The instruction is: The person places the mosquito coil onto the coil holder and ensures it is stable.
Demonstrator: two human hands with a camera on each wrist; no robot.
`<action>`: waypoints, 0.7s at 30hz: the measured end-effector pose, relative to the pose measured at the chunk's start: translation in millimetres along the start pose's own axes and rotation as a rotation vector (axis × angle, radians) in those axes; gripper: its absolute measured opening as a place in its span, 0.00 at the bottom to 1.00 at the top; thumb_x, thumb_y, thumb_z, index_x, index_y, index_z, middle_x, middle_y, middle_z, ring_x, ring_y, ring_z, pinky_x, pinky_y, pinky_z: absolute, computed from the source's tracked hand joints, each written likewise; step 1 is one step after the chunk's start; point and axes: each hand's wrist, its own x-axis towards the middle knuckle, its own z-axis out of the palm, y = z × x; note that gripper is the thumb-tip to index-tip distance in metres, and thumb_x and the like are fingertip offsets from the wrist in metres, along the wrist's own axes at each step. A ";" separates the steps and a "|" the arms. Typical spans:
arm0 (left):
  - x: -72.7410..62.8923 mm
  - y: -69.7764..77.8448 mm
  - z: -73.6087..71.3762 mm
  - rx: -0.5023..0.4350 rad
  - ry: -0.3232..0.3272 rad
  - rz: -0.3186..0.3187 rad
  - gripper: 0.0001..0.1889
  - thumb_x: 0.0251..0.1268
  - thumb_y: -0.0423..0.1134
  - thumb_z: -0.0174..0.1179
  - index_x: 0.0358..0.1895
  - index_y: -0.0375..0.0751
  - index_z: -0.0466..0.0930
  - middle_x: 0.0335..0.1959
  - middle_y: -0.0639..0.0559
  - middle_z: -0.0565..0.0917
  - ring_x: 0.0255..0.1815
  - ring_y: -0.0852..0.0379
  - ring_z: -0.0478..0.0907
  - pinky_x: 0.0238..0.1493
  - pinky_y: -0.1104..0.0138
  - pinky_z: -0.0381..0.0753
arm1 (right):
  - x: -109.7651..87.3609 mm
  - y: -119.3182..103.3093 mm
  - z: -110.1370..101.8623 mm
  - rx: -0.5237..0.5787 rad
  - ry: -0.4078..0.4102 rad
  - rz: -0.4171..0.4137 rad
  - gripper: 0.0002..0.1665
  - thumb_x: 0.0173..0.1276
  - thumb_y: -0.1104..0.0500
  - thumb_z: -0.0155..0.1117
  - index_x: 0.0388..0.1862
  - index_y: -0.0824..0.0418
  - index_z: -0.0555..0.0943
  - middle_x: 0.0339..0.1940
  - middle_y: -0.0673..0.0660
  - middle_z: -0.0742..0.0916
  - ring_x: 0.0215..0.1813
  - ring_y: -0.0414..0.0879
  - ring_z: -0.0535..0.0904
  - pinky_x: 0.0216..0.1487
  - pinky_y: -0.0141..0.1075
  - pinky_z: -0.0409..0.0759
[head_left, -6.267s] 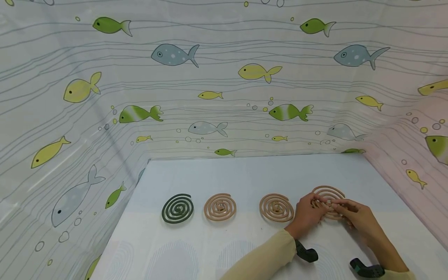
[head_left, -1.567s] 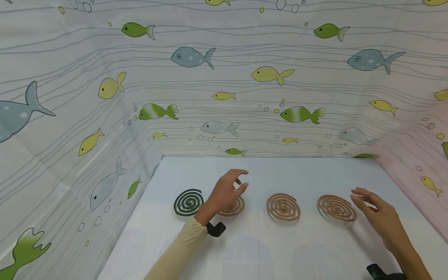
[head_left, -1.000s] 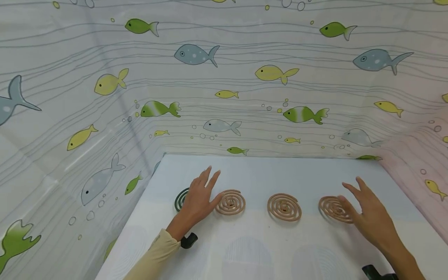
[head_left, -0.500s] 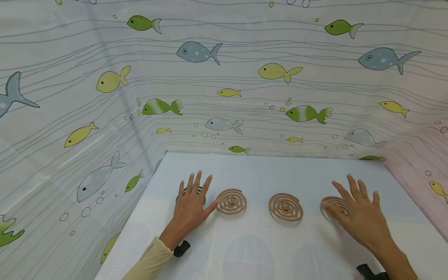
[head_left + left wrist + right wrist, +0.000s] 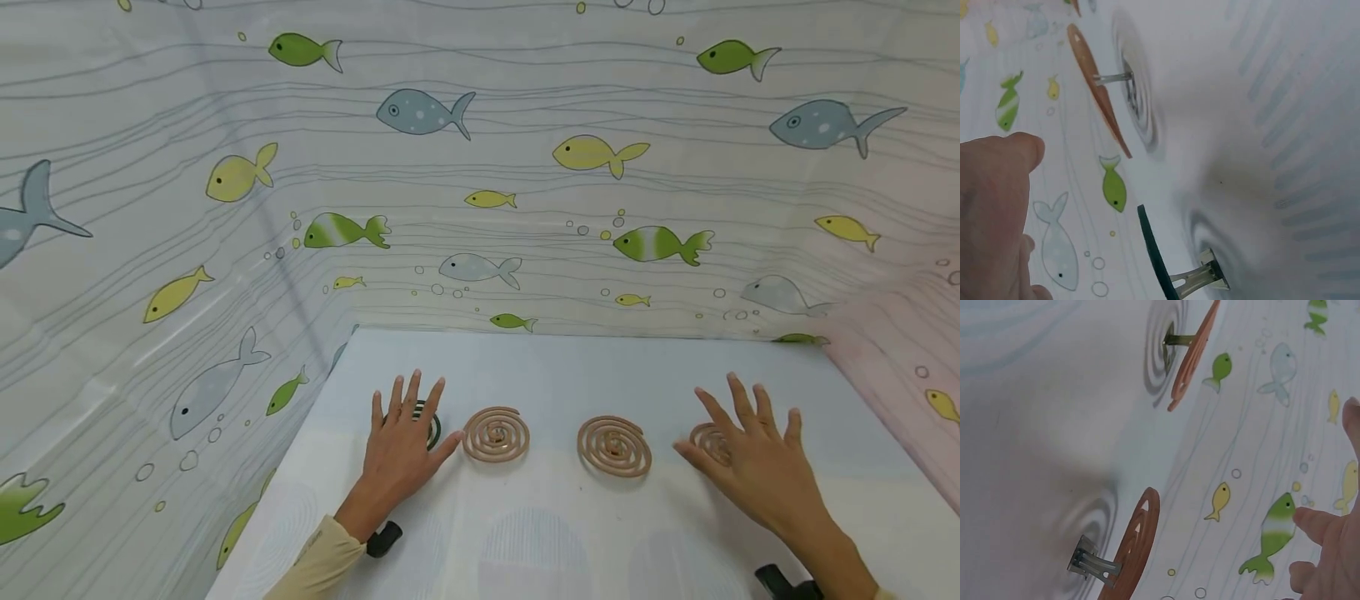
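Four spiral mosquito coils stand in a row on the white table. Above the dark green coil (image 5: 434, 429) at the left, my left hand (image 5: 393, 454) hovers with fingers spread and covers most of it. A brown coil (image 5: 496, 435) is just right of that thumb, and another brown coil (image 5: 614, 447) lies between the hands. My right hand (image 5: 765, 467), also spread, hides much of the rightmost brown coil (image 5: 708, 442). Neither hand holds anything. In the wrist views the coils sit raised on small metal stands, one under the green coil (image 5: 1152, 250).
The white table (image 5: 555, 375) carries faint printed arches near its front. Behind and at both sides rises a sheet (image 5: 420, 183) printed with fish. A black wrist device (image 5: 384, 539) is strapped at the left sleeve.
Earlier both hands worked at the rightmost coil; they have since let go and parted. The left hand moved left over the green coil, and the fingers of both hands have spread.
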 end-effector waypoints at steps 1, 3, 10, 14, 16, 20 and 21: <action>-0.7 -0.3 1.4 -0.004 0.002 0.004 0.45 0.69 0.70 0.55 0.83 0.56 0.54 0.83 0.39 0.51 0.83 0.37 0.44 0.76 0.36 0.37 | 0.3 -0.7 0.7 -0.001 0.000 0.000 0.54 0.68 0.29 0.63 0.85 0.46 0.55 0.85 0.65 0.49 0.82 0.71 0.38 0.67 0.74 0.22; -1.6 -1.2 4.4 -0.009 -0.004 0.011 0.45 0.69 0.70 0.55 0.83 0.55 0.55 0.83 0.39 0.51 0.83 0.36 0.45 0.76 0.36 0.37 | 0.9 -1.9 1.7 -0.012 0.001 0.003 0.55 0.67 0.28 0.63 0.85 0.46 0.55 0.85 0.65 0.50 0.82 0.72 0.40 0.68 0.74 0.23; -2.1 -6.4 8.2 0.001 -0.030 -0.003 0.46 0.69 0.72 0.53 0.84 0.57 0.52 0.84 0.41 0.49 0.83 0.37 0.43 0.76 0.37 0.35 | 3.5 -4.6 1.3 -0.033 -0.010 0.009 0.54 0.67 0.27 0.63 0.84 0.46 0.58 0.85 0.65 0.52 0.81 0.73 0.44 0.69 0.74 0.25; -1.3 -9.9 5.8 0.004 -0.047 -0.023 0.46 0.70 0.72 0.52 0.84 0.57 0.50 0.84 0.42 0.47 0.84 0.40 0.39 0.77 0.38 0.32 | 3.6 -3.9 0.1 -0.045 -0.018 0.003 0.54 0.67 0.27 0.62 0.85 0.46 0.57 0.85 0.66 0.52 0.81 0.74 0.45 0.68 0.75 0.26; -0.3 -11.3 4.8 0.001 -0.045 -0.024 0.46 0.70 0.72 0.53 0.84 0.57 0.50 0.84 0.42 0.46 0.84 0.40 0.38 0.77 0.38 0.31 | 4.1 -3.0 -0.4 -0.046 -0.012 -0.004 0.54 0.67 0.28 0.63 0.85 0.46 0.56 0.85 0.65 0.52 0.81 0.74 0.45 0.68 0.76 0.26; 1.7 -13.3 4.8 0.012 -0.033 -0.015 0.46 0.70 0.72 0.53 0.84 0.57 0.50 0.84 0.42 0.47 0.84 0.39 0.40 0.77 0.38 0.31 | 5.7 -1.9 -0.9 -0.057 -0.010 -0.008 0.56 0.66 0.27 0.63 0.85 0.45 0.55 0.85 0.64 0.52 0.82 0.72 0.43 0.68 0.76 0.26; 2.1 -13.5 5.2 0.013 -0.030 -0.011 0.46 0.69 0.72 0.53 0.84 0.57 0.51 0.84 0.42 0.47 0.84 0.39 0.40 0.77 0.38 0.31 | 6.0 -2.1 -0.8 -0.060 -0.012 -0.006 0.56 0.66 0.27 0.63 0.85 0.45 0.55 0.85 0.63 0.52 0.82 0.71 0.41 0.68 0.76 0.26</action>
